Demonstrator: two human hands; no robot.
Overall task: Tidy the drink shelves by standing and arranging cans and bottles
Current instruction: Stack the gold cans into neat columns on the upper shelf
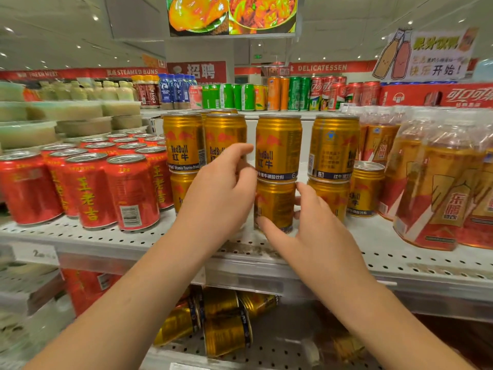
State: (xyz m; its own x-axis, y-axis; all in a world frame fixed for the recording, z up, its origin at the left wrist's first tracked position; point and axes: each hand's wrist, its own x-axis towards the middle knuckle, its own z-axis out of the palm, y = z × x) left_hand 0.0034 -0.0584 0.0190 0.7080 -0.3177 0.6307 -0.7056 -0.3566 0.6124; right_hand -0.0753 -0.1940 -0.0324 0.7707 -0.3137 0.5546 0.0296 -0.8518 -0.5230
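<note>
Gold Red Bull cans stand stacked two high on the white perforated shelf [386, 252]. My right hand [306, 231] wraps the lower can [274, 204] of the middle stack, thumb in front and fingers behind it. The upper can [278, 148] of that stack rests on top. My left hand [221, 193] reaches in just left of this stack, fingers curled at the gap beside the neighbouring stack [225, 137]; whether it grips a can is hidden. A single gold can [365, 188] stands at the right.
Red herbal-tea cans [88, 188] fill the shelf's left side. Shrink-wrapped bottle packs [437, 182] crowd the right. Several gold cans [226, 327] lie tipped over on the lower shelf. More cans and bottles line the top shelf behind.
</note>
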